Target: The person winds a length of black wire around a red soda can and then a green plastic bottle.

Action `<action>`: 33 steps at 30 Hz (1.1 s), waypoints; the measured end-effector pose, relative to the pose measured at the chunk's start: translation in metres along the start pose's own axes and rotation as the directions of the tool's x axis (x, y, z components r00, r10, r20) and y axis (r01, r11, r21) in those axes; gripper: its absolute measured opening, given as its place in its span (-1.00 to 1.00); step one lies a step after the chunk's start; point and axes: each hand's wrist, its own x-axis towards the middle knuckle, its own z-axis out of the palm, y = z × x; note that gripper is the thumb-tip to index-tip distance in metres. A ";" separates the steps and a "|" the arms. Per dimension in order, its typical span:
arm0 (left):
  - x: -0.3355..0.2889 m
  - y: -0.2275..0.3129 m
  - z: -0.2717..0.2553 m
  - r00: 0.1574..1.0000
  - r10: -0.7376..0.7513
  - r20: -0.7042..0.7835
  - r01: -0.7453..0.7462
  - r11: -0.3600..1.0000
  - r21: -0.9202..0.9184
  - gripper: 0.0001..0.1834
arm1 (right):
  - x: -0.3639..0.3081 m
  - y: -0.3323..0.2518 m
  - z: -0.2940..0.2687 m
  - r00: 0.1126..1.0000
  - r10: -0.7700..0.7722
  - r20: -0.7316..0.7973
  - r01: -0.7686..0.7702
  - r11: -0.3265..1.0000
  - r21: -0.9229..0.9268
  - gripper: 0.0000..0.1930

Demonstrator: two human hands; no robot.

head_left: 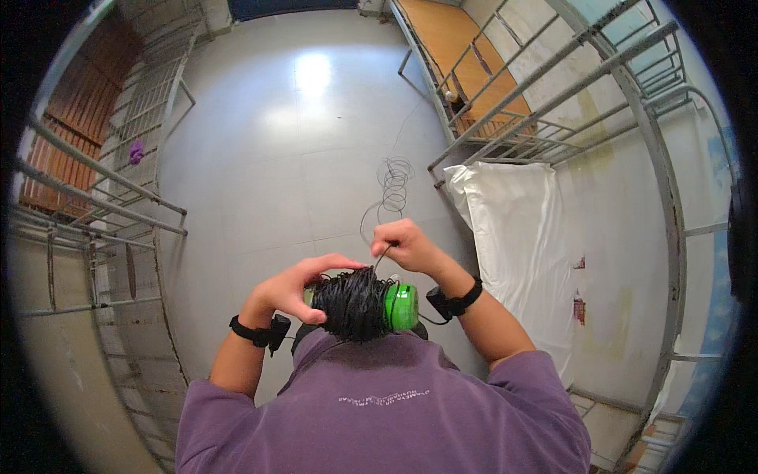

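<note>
A thick bundle of black cord (354, 308) is wound around a green plastic bottle-like core (403, 307), held close in front of my chest. The core's bright green end sticks out at the right; a little of the left end shows beside my palm. My left hand (294, 286) grips the left side of the bundle, thumb below and fingers over the top. Just above the bundle's right part, my right hand (401, 242) is closed on a single strand of the cord, which runs down to the winding.
Loose cord coils (394, 183) lie on the grey floor (260, 182) ahead, trailing toward a metal bunk bed (466, 71) at the right. White sheeting (513, 237) hangs by the right bunk. Another bunk frame (118, 205) stands at the left, with a purple item (136, 152) on it.
</note>
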 end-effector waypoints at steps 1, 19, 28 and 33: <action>0.009 0.000 0.007 0.996 0.037 -0.077 -0.053 0.973 -0.224 0.09 | -0.012 0.016 0.001 0.988 0.110 -0.105 -0.117 0.991 -0.068 -0.79; 0.185 0.006 0.027 0.772 -0.085 -0.630 0.485 0.718 0.499 -0.11 | -0.153 -0.019 -0.128 0.955 -0.267 -0.126 0.068 0.612 -0.788 -0.74; 0.232 0.036 0.092 0.994 -0.104 0.019 0.106 0.990 -0.097 0.06 | -0.164 0.003 -0.213 0.945 -0.224 -0.238 0.042 0.806 -0.591 -0.83; 0.220 0.038 0.105 0.822 0.120 -0.557 -0.241 0.959 -0.149 0.22 | -0.180 0.050 -0.178 0.981 -0.002 -0.195 -0.039 0.978 -0.204 -0.80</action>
